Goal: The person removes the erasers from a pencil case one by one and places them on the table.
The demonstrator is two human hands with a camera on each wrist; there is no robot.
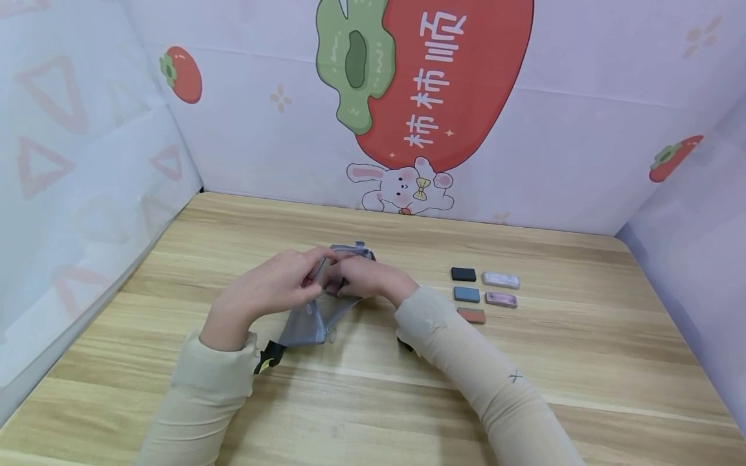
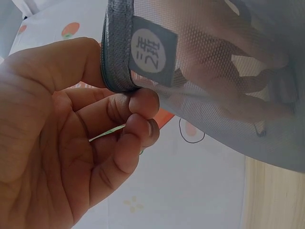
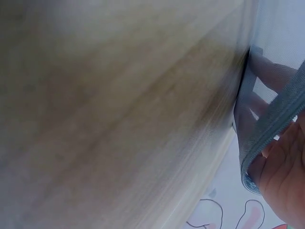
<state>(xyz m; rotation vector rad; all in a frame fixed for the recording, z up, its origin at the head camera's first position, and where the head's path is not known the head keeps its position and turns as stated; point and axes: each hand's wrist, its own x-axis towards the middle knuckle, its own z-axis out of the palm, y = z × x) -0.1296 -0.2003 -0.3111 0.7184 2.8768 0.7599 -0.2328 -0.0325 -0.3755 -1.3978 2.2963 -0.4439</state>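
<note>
A grey mesh zip pouch (image 1: pixel 303 323) is held up off the wooden table in front of me. With thumb and fingertips my left hand (image 1: pixel 274 285) pinches its zipped edge, beside a grey label (image 2: pixel 153 51). My right hand (image 1: pixel 364 277) reaches inside the pouch. Its fingers show through the mesh in both wrist views. In the left wrist view a blurred greyish shape (image 2: pixel 284 87) lies between those fingertips; whether they grip it is unclear.
Right of my right forearm several small blocks lie in two columns: a black block (image 1: pixel 463 274), a blue block (image 1: pixel 467 294), an orange block (image 1: pixel 472 316), a whitish block (image 1: pixel 501 279) and a purple block (image 1: pixel 501 299). A printed cloth wall (image 1: pixel 245 149) stands behind the table (image 1: pixel 350 414).
</note>
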